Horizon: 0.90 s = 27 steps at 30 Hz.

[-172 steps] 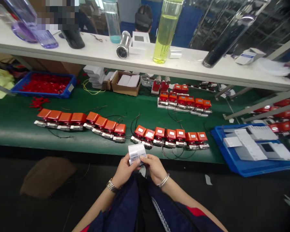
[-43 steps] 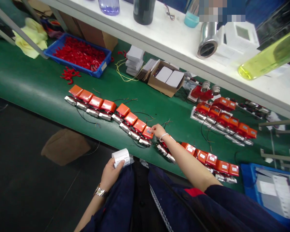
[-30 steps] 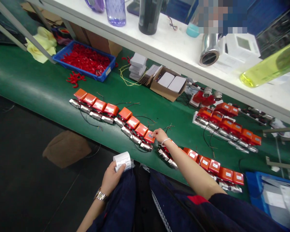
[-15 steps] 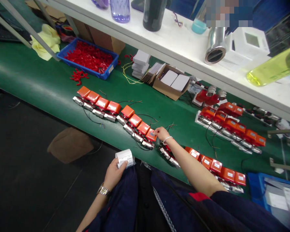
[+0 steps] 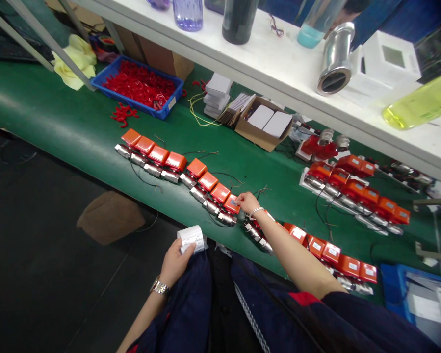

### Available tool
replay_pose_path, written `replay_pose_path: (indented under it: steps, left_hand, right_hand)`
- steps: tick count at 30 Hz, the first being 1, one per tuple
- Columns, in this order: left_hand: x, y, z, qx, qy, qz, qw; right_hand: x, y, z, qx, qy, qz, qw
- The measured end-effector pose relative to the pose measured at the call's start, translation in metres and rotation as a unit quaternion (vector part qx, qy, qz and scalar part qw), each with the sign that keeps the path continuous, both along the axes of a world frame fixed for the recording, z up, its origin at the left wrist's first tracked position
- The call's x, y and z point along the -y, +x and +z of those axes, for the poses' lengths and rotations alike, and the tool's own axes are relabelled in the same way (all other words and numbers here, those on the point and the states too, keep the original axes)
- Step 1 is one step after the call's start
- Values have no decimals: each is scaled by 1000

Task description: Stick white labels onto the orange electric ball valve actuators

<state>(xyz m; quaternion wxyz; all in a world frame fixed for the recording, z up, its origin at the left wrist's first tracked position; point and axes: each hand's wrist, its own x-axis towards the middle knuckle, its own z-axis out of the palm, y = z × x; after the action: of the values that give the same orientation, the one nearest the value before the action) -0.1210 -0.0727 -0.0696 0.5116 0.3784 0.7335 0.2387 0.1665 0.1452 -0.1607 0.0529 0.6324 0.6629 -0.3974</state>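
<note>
My left hand [image 5: 176, 260] is closed on a roll of white printed labels [image 5: 191, 239] in front of my body. At the bench, the fingers of my right hand [image 5: 247, 202] are pressed together at the top of an orange-capped metal valve [image 5: 232, 204], where a small label shows; whether they still grip it is hard to tell. More orange-capped valves [image 5: 175, 161] run in a line to the left, without visible labels. To the right, partly under my forearm, valves [image 5: 330, 252] carry white labels on their caps.
A blue tray [image 5: 132, 105] of red parts, a small open carton [image 5: 260, 137] and stacked white boxes [image 5: 217, 90] stand behind the valves. Further valves [image 5: 369, 193] lie at the right. Above is a white shelf [image 5: 279, 63] with bottles. A blue bin [image 5: 393, 284] is lower right.
The view has shifted slightly, so the bench items appear a little further right. Both hands keep nearly the same places, the right still at the same orange cap.
</note>
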Motion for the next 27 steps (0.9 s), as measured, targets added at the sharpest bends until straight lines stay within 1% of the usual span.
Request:
replay_pose_path:
  steps: [4, 7, 11, 15, 18, 20, 21, 22, 23, 25, 27]
  left_hand:
    - [1, 0, 1, -3, 0, 3, 1000]
    - [2, 0, 1, -4, -1, 10, 1000]
    - [3, 1, 2, 2, -1, 23, 1000]
    - [2, 2, 6, 18, 0, 36, 999]
    - [1, 4, 12, 39, 2, 52, 998]
    - [-1, 7, 16, 60, 3, 68, 996]
    - [-1, 10, 18, 74, 3, 77, 994]
    - [-2, 12, 19, 88, 2, 88, 992]
    - [-4, 15, 21, 103, 1, 100, 990]
    - [-6, 21, 24, 132, 1, 125, 983]
    - [-8, 27, 29, 158, 2, 148, 976]
  right_hand:
    - [2, -1, 0, -4, 30, -8, 1000]
    - [8, -3, 1, -10, 70, -22, 997]
    - [24, -11, 2, -29, 138, -51, 989]
    - [42, -20, 5, -58, 206, -106, 971]
    - [52, -23, 14, -82, 238, -154, 956]
    - [59, -28, 27, -100, 251, -172, 947]
    - [65, -31, 35, -112, 254, -170, 946]
    - [72, -36, 44, -131, 250, -154, 947]
    - [81, -42, 55, -157, 239, -124, 950]
    - [101, -55, 75, -220, 202, -37, 954]
    - [122, -66, 94, -273, 164, 38, 947]
